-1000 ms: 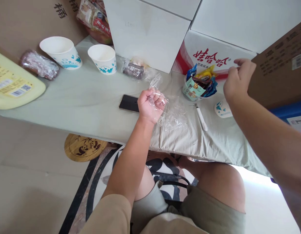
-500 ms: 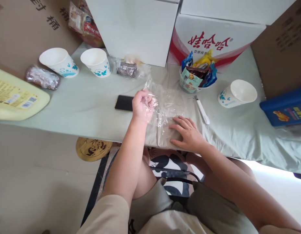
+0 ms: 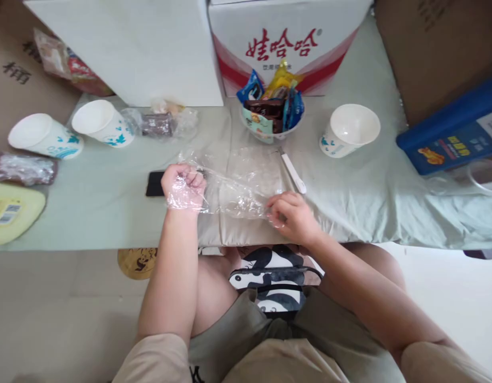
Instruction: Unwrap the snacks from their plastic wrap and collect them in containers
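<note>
My left hand (image 3: pixel 184 187) is curled into a fist on the cloth-covered table (image 3: pixel 110 213), with thin clear plastic film (image 3: pixel 233 181) wrapped over its fingers. The film stretches rightward across the cloth to my right hand (image 3: pixel 291 215), which pinches its other edge near the table's front. A black phone (image 3: pixel 155 183) lies just left of my left hand. A white-handled small tool (image 3: pixel 292 173) lies just beyond my right hand.
A bowl of wrapped snacks (image 3: pixel 269 109) stands at the back centre before a red-and-white carton (image 3: pixel 285 42). One paper cup (image 3: pixel 349 130) stands right, two paper cups (image 3: pixel 104 123) left. A blue box (image 3: pixel 453 133) lies far right, a white box (image 3: pixel 130 48) behind.
My right hand came down from the carton at the right, pressed flat on the film, and now pinches its edge. A paper cup now stands upright on the right. The view has shifted right.
</note>
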The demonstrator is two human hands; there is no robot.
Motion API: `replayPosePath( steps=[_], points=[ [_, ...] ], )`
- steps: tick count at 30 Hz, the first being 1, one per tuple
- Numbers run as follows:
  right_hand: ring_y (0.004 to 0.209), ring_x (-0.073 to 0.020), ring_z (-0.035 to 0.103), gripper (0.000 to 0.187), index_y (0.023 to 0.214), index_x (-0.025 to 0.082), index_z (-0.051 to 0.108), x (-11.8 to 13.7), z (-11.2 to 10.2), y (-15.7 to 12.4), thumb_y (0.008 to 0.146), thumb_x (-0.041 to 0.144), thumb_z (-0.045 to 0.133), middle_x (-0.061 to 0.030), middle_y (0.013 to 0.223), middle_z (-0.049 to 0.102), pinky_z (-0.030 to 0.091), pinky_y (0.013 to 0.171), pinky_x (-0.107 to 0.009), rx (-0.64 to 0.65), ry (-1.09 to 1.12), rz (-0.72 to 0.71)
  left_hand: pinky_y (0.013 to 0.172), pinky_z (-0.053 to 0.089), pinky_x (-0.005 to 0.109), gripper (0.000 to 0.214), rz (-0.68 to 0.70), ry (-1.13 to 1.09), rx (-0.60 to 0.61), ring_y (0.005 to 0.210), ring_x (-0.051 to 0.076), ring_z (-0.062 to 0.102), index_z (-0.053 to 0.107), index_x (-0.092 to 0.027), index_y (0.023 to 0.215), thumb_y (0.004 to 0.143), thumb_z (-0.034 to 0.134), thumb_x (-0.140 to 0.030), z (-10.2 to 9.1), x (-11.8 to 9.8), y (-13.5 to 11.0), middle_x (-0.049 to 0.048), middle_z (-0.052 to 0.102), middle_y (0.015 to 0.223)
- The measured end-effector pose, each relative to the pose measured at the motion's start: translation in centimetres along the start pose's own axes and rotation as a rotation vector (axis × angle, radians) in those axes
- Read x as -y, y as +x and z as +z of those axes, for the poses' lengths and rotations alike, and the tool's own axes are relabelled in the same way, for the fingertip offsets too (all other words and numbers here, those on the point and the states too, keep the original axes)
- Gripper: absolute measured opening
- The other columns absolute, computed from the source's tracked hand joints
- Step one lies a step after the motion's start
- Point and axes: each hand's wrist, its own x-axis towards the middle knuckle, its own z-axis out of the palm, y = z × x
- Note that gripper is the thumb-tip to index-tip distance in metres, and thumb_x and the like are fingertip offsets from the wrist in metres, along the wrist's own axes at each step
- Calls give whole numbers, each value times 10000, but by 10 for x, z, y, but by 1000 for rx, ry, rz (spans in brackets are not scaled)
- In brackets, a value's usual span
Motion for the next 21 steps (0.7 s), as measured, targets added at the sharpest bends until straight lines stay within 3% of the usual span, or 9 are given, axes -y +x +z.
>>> replayPosePath(
  steps=[5, 10, 16, 21],
  points=[
    [726, -188, 611, 162, 765, 238, 535, -1, 0, -2, 895, 149, 497, -29, 741, 677, 469, 975, -397, 127, -29, -50, 393, 277, 197, 327, -56, 95, -30, 380, 74, 322, 272, -196, 556, 792, 491, -139, 22, 14, 1, -53, 285, 449],
    [748, -205, 619, 124, 871, 228, 602, -6, -12, -12, 905, 182, 492, -47, 763, 689, 486, 849, -350, 107, -25, 10, 395, 284, 174, 348, -93, 193, -9, 372, 53, 318, 284, -191, 568, 797, 544, -153, 34, 18, -9, -67, 310, 448],
    [854, -204, 695, 235, 1075, 239, 674, -9, -22, -24, 961, 228, 469, -61, 1004, 769, 494, 779, -316, 87, 4, 109, 375, 298, 178, 375, -7, 372, -84, 357, 61, 352, 334, -215, 583, 758, 664, -229, 26, 12, -30, -81, 345, 433],
    [768, -199, 675, 262, 983, 225, 709, -9, -22, -29, 976, 282, 453, -64, 904, 766, 486, 767, -331, 50, -6, 118, 431, 405, 217, 287, 95, 681, 95, 451, 127, 518, 447, -236, 624, 785, 656, -349, 11, 8, -72, -48, 428, 464]
  ],
)
